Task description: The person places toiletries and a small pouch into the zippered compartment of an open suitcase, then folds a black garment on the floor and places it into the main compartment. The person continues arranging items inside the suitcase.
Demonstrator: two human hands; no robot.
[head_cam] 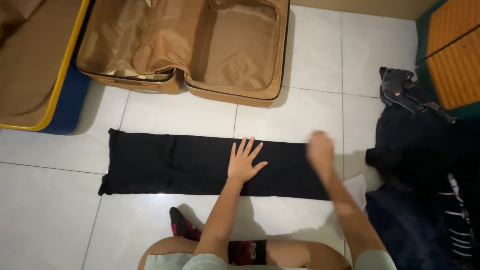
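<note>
Down on the white tiled floor (50, 220), seen from the head camera, a long black cloth (165, 164) lies flat, folded into a narrow strip running left to right. The left hand (244, 164) rests palm down on the cloth a little right of its middle, fingers spread and straight, so its grip is fully open and holds nothing. The right hand (320, 151) is at the right end of the cloth; it is blurred, so I cannot tell how far its grip is open or whether it has the edge. Beyond the cloth, far from the person, a tan suitcase (200, 45) lies open with its brown lining bare. Another case with a yellow rim (60, 75) sits at the far left. To the right lies a heap of dark clothes (425, 165), just beside the cloth's end. A socked foot (182, 226) shows near the person's knee, close to the cloth's near edge.
</note>
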